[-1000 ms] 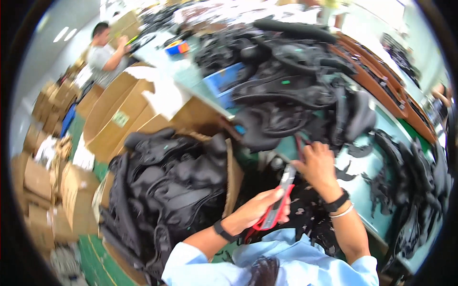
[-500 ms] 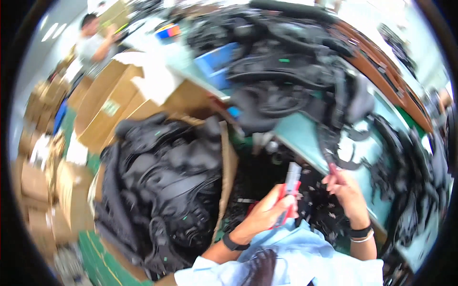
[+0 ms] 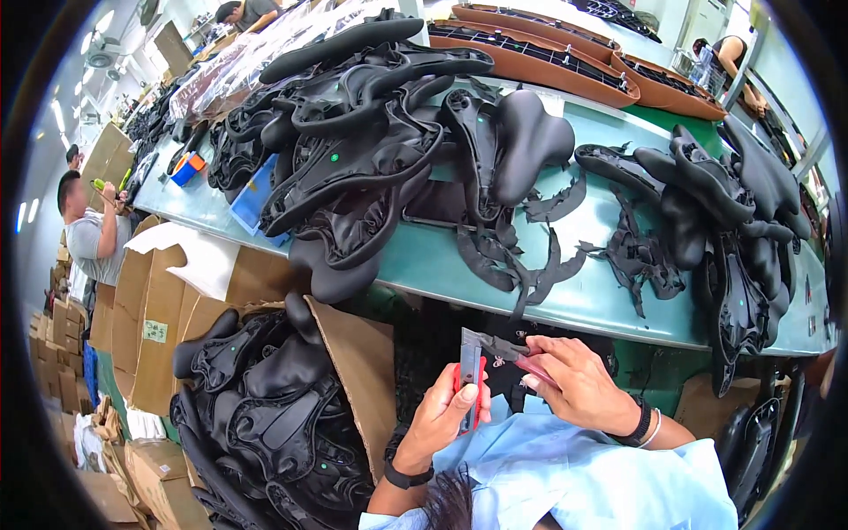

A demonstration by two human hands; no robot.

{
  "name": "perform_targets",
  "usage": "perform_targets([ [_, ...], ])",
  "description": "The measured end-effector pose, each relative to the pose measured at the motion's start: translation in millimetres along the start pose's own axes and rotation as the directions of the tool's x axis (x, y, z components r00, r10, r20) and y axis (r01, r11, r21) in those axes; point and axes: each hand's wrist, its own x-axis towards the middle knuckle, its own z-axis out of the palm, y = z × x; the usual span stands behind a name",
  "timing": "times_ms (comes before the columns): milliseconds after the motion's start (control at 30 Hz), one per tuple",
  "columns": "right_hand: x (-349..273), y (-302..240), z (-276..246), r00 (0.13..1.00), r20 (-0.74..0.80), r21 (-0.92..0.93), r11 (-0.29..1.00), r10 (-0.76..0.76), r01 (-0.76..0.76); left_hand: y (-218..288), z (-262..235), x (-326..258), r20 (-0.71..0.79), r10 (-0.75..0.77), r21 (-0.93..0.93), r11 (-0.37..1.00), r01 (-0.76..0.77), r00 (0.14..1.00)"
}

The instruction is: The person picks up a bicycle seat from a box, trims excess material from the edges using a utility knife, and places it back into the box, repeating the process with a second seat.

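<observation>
My left hand (image 3: 439, 413) is closed round a red utility knife (image 3: 471, 362), its long grey blade pointing up. My right hand (image 3: 579, 384) grips the dark red handles of pliers (image 3: 505, 348). The grey jaws of the pliers meet the knife blade near its tip; whether they bite on it I cannot tell. Both hands are held in front of my light blue clothing, just short of the table edge. Beyond them, strips of black trimmed scrap (image 3: 555, 265) lie on the table, beside a bike saddle (image 3: 530, 146).
A cardboard box (image 3: 358, 380) full of black saddles stands at my left. Saddles also pile up on the pale green table (image 3: 618, 305), with a blue bin (image 3: 256, 199) among them. Brown curved pieces (image 3: 521, 66) line the far edge. Other people (image 3: 88, 234) work farther off.
My right hand has moved left and brought the pliers up against the knife blade. My left hand, with the knife, now sits lower and farther left. The view has turned right.
</observation>
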Motion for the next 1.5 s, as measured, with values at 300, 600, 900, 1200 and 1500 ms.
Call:
perform_targets([
  [300, 8.5, 2.5, -0.8, 0.991, 0.128, 0.001, 0.999, 0.037, -0.038, 4.1, -14.3, 0.9, -0.001, -0.092, 0.082, 0.992, 0.091, 0.996],
  [600, 11.5, -3.2, 12.9, 0.711, 0.655, 0.485, 0.579, 0.256, -0.655, 11.9, -37.0, -17.0, 0.074, -0.207, -0.063, 0.975, 0.211, 0.976],
  [900, 127.3, -56.7, 41.0, 0.719, 0.695, 0.659, 0.429, -0.033, -0.618, 20.7, -55.9, -60.5, -0.35, 0.036, -0.299, 0.943, -0.148, 0.936],
  [1200, 322.3, -107.3, 116.3, 0.753, 0.658, 0.751, 0.081, -0.008, -0.655, -2.8, -49.6, -49.1, -0.342, 0.096, -0.409, 0.88, -0.24, 0.935],
  [1500, 170.1, -31.5, 55.4, 0.971, 0.216, 0.037, 0.995, -0.1, 0.094, -10.3, -49.4, -28.6, -0.38, 0.106, -0.431, 0.858, -0.278, 0.919],
])
